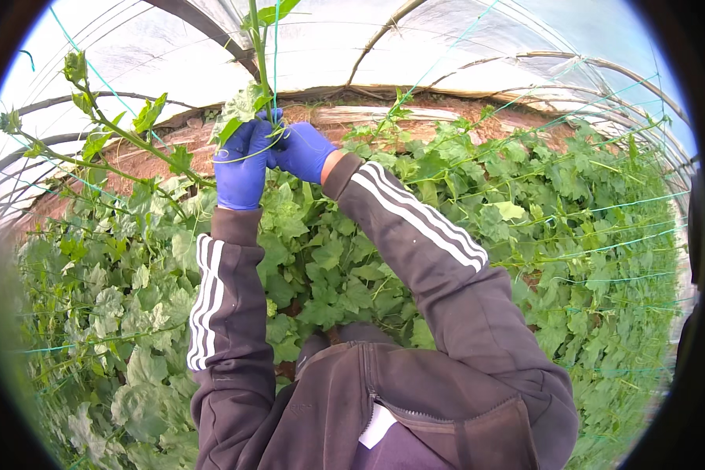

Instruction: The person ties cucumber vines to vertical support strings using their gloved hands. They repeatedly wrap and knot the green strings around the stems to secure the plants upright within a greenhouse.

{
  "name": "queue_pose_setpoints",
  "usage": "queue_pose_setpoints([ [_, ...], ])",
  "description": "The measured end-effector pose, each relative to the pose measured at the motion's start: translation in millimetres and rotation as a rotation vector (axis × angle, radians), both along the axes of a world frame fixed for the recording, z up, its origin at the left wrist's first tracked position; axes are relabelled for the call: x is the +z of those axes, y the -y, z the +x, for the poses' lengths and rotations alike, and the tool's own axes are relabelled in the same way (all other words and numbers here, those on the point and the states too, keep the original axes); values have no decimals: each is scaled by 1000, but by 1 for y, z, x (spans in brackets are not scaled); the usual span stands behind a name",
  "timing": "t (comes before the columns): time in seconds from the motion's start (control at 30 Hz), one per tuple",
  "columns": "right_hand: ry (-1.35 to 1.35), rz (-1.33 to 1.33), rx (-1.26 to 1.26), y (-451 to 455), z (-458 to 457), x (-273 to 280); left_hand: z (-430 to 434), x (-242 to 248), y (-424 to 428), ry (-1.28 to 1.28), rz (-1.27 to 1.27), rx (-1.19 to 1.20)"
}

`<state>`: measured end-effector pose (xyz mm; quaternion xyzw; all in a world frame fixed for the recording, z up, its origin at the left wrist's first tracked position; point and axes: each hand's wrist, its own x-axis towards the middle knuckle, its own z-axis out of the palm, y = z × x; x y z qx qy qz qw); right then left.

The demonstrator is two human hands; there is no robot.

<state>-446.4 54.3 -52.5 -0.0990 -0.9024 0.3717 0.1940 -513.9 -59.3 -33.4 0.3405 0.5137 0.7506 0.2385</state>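
Raised at the upper left of the picture, my left hand (241, 161) in a blue glove is closed around a green vine stem (261, 59). My right hand (305, 151), gloved the same way, meets it from the right with its fingers bent in at the stem. Its fingertips are partly hidden. A teal twine (276, 47) hangs down beside the stem to my fingers. One pale, wilted-looking leaf (241, 108) leans over my left hand. A thin curled tendril (244, 157) crosses the front of that glove.
Dense leafy vines (341, 264) surround me on both sides. Other shoots (135, 138) rise at the left along slanting twines. More teal twines (634, 202) stretch across the right. Behind are a reddish soil bank (305, 114) and the curved poles (382, 32) of a plastic-covered greenhouse.
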Motion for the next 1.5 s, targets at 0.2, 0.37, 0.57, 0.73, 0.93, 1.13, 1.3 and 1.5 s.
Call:
queue_pose_setpoints([
  [0.2, -185, -205, -133, 5, 32, 16, -8, 4, 2, -121, -80, 48],
  [0.37, -373, -481, -20, 16, 29, 46, -22, 1, 7, -171, -178, 13],
  [0.57, -422, -613, 64, 14, 31, 36, -18, 16, 19, -143, -148, -104],
  [0.73, -537, -688, 1, 25, 35, 23, -13, 11, 13, -84, -108, -24],
  [0.93, -297, -902, -278, 11, 57, -81, -17, 22, 9, 71, 22, 81],
  [1.13, 27, -1108, -397, 10, 28, -171, -13, 24, 6, 123, -1, 56],
  [1.3, -71, -1109, -340, 12, -5, -192, -16, 22, 3, 96, 7, 44],
  [1.5, -350, -1605, -253, 12, 4, -225, -30, 17, 4, 77, 27, 138],
])
